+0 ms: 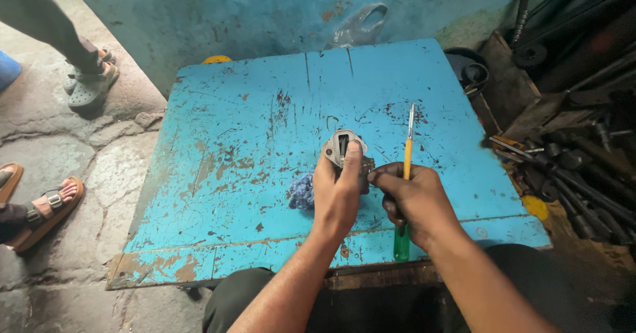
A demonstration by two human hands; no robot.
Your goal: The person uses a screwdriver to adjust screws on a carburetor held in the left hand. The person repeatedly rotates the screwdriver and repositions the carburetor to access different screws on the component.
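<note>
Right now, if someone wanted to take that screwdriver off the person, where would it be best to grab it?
By the yellow part of the shaft, from the right. The screwdriver stands roughly upright, tip pointing away; the right hand wraps its middle, and the green handle pokes out below the fist. The left hand and the grey metal part it holds crowd the other side.

Soft daylight falls evenly on the blue board (265, 141). The right corner is dark. The picture is sharp.
</note>
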